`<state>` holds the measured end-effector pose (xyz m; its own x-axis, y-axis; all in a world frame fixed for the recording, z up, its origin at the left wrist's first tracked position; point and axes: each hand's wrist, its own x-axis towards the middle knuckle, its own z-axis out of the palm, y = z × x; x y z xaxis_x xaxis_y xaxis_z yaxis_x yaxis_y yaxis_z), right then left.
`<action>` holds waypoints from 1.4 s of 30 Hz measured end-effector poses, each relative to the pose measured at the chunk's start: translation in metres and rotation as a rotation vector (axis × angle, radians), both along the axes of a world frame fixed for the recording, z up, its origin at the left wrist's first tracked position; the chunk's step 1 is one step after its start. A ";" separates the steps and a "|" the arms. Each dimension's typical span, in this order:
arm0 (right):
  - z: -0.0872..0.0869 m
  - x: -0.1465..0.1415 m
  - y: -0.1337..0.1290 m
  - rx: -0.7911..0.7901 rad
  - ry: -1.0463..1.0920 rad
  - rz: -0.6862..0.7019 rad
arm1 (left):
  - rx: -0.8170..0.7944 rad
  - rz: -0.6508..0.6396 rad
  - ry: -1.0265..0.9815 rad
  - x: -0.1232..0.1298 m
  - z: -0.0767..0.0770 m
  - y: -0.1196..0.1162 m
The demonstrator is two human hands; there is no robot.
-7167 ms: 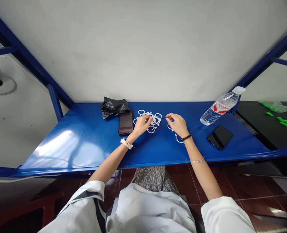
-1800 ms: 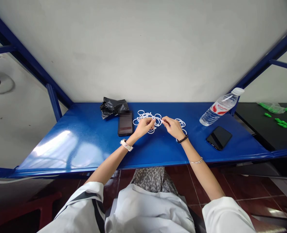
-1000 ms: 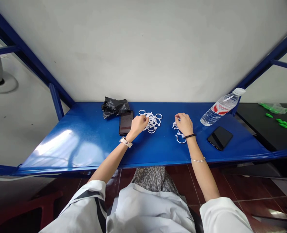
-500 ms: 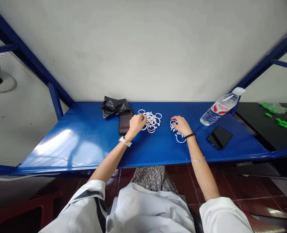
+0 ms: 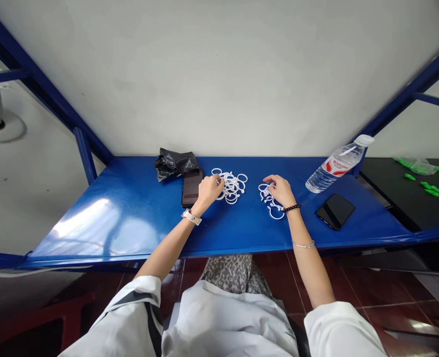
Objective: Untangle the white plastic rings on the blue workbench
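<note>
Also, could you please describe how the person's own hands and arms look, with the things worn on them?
Both hands, left and right, are without gloves. The left wrist has a pale band with small dark marks. The right has a black beaded bracelet and, higher, a thin silvery bangle. Both sleeves are white; the left shows black stripes.

Phone (image 5: 192, 187) left of ring pile (image 5: 231, 187)

Tilted water bottle (image 5: 336, 166), crumpled black bag (image 5: 173, 164)
</note>
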<state>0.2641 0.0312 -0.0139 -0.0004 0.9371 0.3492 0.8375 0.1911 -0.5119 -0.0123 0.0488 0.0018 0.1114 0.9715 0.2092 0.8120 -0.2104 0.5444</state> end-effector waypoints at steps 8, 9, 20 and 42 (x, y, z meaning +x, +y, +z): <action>0.014 -0.007 -0.003 0.081 0.141 0.017 | 0.002 0.008 0.011 0.001 0.003 -0.002; 0.016 -0.009 -0.004 0.098 0.176 0.027 | 0.012 0.007 0.005 0.001 0.003 -0.002; 0.017 -0.035 -0.011 0.095 0.265 0.181 | 0.112 -0.200 -0.107 0.006 0.001 -0.005; 0.005 -0.060 -0.018 -0.063 0.261 0.428 | -0.189 -0.462 -0.765 0.021 -0.011 -0.008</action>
